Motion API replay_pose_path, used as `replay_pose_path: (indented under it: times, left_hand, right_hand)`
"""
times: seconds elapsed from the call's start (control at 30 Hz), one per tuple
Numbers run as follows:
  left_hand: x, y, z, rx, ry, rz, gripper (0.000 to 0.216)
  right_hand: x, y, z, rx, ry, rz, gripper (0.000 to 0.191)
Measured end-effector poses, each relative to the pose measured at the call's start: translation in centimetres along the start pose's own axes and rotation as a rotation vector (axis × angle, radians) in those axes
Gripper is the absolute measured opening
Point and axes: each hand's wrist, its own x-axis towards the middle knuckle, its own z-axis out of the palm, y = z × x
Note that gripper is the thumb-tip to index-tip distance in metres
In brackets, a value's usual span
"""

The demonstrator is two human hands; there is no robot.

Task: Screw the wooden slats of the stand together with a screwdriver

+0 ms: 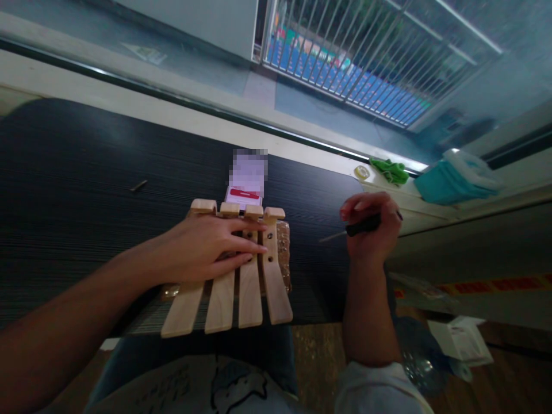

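A slatted wooden piece (250, 299) lies at the table's near edge, its several pale slats fanning out toward me and curling up at the far ends. My left hand (215, 244) rests flat across the slats, fingers stretched to the right. Dark holes or screws show on the rightmost slat near the fingertips. Under the slats sits a block in shiny brown wrapping (283, 253). To the right, my right hand (373, 221) is raised above the table, closed around the dark handle of a screwdriver (362, 225). Its thin shaft points left, apart from the wood.
A phone (245, 192) lies just beyond the slats. A small thin strip (138, 186) is on the dark table (77, 172) at left. Along the sill are a tape roll (361, 172), green cloth (390, 171) and teal container (452, 181). A large water bottle (420, 356) stands below right.
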Motion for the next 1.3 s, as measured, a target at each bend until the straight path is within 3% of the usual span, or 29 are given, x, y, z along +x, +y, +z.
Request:
replay_pose_path:
  times: [0.13, 0.23, 0.4, 0.57, 0.67, 0.87, 1.3]
  left_hand:
    - [0.0, 0.1, -0.1, 0.011, 0.003, 0.004, 0.034]
    - [0.0, 0.2, -0.2, 0.026, -0.010, 0.005, 0.034]
    - [0.2, 0.2, -0.2, 0.042, -0.020, 0.006, 0.034]
    - [0.3, 0.2, -0.3, 0.049, -0.029, 0.001, 0.033]
    - [0.3, 0.1, -0.2, 0.048, -0.018, 0.019, 0.034]
    - [0.3, 0.4, -0.5, 0.065, -0.022, 0.015, 0.034]
    - [0.3, 0.1, -0.2, 0.066, 0.009, 0.047, 0.032]
  right_hand:
    - [0.0, 0.3, 0.4, -0.024, 0.072, 0.033, 0.046]
    - [-0.4, 0.8, 0.5, -0.010, 0.050, 0.052, 0.039]
    - [-0.7, 0.7, 0.0, -0.033, -0.190, 0.105, 0.036]
    - [-1.3, -0.3, 0.5, 0.027, -0.408, 0.005, 0.029]
    - [-1.8, -0.9, 1.4, -0.033, -0.404, -0.047, 0.023]
    - [-1.4, -1.5, 2.8, -0.168, -0.538, -0.089, 0.021]
    - [0.2, -2.2, 3.7, -0.291, -0.728, -0.127, 0.018]
